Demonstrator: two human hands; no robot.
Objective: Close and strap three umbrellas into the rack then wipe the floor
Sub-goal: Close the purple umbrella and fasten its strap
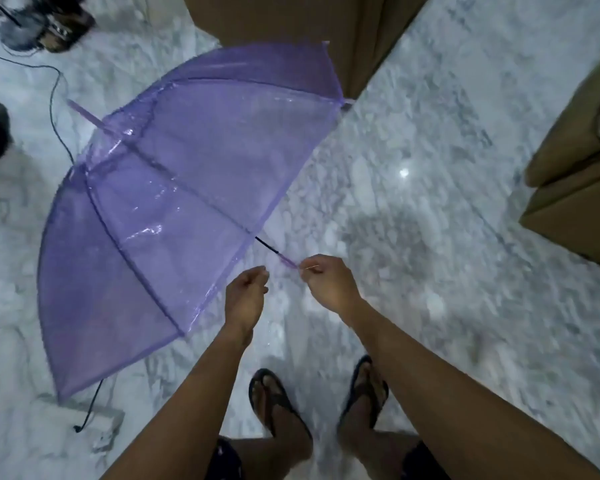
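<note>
The purple umbrella (160, 209) was open and filled the left and middle of the frame. You could see through its top, and its pointy tip (84, 114) aimed at the upper left. Its thin black stick (267, 245) came out from under the edge. It ended in a purple handle (288, 261) near the middle of the frame. The right hand (329, 282) pinched the end of that handle with its fingers pressed together. The left hand (246, 289) was just beside it, close to the umbrella's edge, with its fingers curled in. I could not tell if it held anything. Below the hands, 2 feet in black sandals (269, 389) stood on the white and grey stone floor (430, 202). Big brown shapes (291, 26) sat at the top and the right edge. A black cord (54, 109) ran across the floor in the upper left.
</note>
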